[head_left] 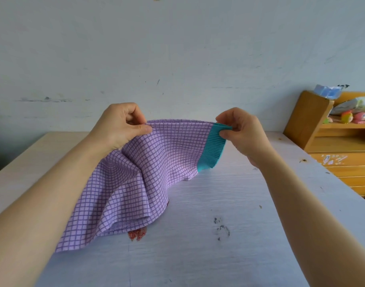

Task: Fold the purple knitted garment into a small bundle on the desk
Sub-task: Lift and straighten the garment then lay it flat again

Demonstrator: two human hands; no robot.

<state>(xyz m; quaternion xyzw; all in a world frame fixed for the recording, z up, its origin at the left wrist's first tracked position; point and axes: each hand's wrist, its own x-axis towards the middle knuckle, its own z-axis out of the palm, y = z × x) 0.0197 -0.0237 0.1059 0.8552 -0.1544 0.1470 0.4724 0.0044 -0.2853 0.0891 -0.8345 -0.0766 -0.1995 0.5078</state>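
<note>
Pinching the garment (136, 183) aloft with my left hand (119, 125) on purple knit and right hand (241, 131) on the teal cuff (213, 146), its tail draping the desk (239, 224); uneven tension could skew my fold.

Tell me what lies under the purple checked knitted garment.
A small red patterned scrap peeks out beneath the purple checked knitted garment, on the pale desk. The rest is covered, so I cannot identify it.

Both hands (123, 125) (242, 131) raised, fingers pinched
</note>
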